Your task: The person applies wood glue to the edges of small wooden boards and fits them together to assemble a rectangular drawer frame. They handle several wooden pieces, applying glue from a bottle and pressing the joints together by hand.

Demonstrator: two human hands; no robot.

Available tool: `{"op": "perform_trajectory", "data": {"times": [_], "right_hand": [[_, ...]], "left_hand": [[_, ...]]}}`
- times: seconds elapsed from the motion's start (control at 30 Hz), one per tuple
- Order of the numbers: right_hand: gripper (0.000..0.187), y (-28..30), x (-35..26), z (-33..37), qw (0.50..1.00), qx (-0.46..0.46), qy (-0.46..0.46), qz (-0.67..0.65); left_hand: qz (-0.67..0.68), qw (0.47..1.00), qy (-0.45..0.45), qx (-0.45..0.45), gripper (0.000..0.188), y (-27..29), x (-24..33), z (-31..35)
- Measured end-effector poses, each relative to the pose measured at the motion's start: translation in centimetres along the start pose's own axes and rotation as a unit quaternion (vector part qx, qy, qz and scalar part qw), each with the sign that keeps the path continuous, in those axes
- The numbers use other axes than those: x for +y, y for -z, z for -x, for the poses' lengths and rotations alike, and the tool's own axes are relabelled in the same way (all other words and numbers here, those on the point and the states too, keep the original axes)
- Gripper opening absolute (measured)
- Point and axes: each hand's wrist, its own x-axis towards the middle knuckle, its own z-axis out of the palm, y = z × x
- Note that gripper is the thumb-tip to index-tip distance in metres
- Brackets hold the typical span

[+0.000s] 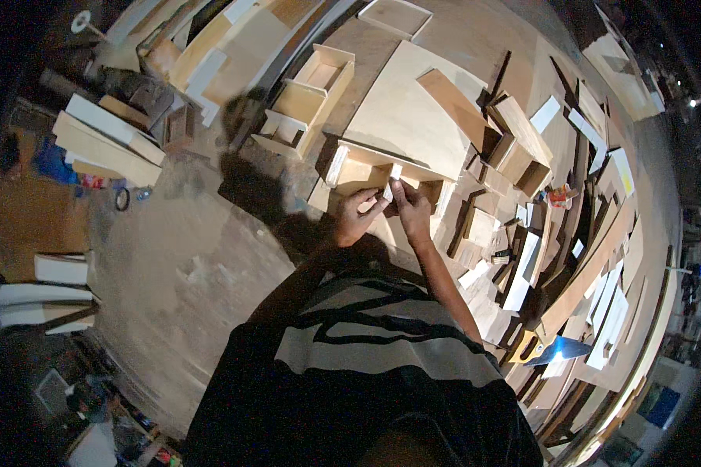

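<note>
Both my hands are at a shallow wooden box [350, 172] with an inner divider, which lies on the work surface in front of me. A small white strip [395, 172] stands between my fingertips at the middle of the box. My right hand [413, 215] pinches it from the right. My left hand [354, 222], its thumb and fingers closed together, grips near the strip's lower end. Just what lies under the left fingertips is partly hidden. Another box with compartments [302, 101] stands beyond, to the left.
A pale board [401, 101] lies behind the box. To the right are a small wooden box [522, 165], many offcuts, and a handsaw with a yellow handle [526, 347]. Stacked planks [105, 144] lie at the left, with white panels [61, 269] nearer.
</note>
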Motion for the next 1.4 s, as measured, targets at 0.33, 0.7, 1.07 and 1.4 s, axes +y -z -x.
{"op": "perform_trajectory", "data": {"times": [0.33,0.7,1.07,1.4], "right_hand": [[0.055,0.1,-0.6,-0.2,0.997,-0.024,0.009,-0.068],[0.072,0.4,-0.6,-0.5,0.992,-0.064,-0.024,-0.103],[0.057,0.0,-1.5,0.2,0.997,-0.021,-0.017,-0.077],[0.047,1.1,3.7,1.4,0.996,-0.002,0.082,-0.046]], "left_hand": [[-0.030,0.997,-0.049,0.042,0.025,0.5,2.6,-0.1],[0.067,0.996,-0.025,0.045,0.026,-1.3,-1.5,0.4],[0.030,0.999,0.040,0.006,0.024,-0.3,0.2,-0.1],[0.055,0.994,0.087,-0.034,0.026,-0.3,0.3,-0.2]]}}
